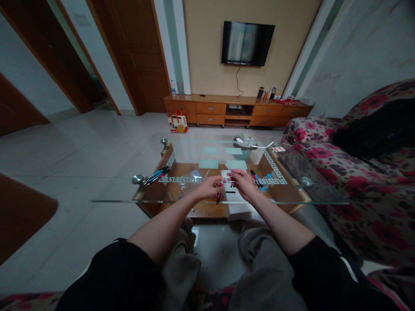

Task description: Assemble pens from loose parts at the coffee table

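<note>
My left hand point(210, 187) grips a red and black pen point(219, 195) that points down toward me over the glass coffee table point(292, 190). My right hand point(241, 182) pinches the pen's upper end, fingers closed on it. Both hands hover above a white sheet of paper point(236, 202) on which a small black pen part point(230, 191) lies. A crumpled clear plastic bag point(189, 179) sits just left of my left hand.
Several blue pens point(156, 175) lie at the table's left edge, two more pens point(256, 179) right of my hands. A basket point(244, 147) stands at the far side. A floral sofa point(353, 172) flanks the right; a TV cabinet point(236, 110) stands beyond.
</note>
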`<state>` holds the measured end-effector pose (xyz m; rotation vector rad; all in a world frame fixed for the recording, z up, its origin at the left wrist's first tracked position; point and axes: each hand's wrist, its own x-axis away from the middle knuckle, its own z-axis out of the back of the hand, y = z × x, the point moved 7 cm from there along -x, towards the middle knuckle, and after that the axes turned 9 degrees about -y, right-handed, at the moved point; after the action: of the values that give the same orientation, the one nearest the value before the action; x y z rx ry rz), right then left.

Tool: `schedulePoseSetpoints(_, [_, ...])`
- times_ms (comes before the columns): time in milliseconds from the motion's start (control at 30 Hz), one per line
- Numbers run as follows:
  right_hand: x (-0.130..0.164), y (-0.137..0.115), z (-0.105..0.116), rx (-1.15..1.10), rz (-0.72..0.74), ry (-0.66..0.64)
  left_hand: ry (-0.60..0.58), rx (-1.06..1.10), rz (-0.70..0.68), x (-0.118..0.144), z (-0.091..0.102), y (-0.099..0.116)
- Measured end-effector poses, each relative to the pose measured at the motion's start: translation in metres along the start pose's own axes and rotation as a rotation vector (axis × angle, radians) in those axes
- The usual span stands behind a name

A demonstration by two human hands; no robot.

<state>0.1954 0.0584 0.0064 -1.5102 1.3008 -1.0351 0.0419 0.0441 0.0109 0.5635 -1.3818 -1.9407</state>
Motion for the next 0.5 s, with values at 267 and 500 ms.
schedulePoseSetpoints(267, [0.0079, -0.0086, -0.0077, 0.055, -0.010, 0.008, -0.087, 0.012, 0.014, -0.0007, -0.0054, -0.0045])
schedulePoseSetpoints(500, [0.0064, -0.0076, -0.0062, 0.103, 0.002, 0.015, -0.080, -0.049, -0.001, -0.0005, -0.0038, -0.0040])
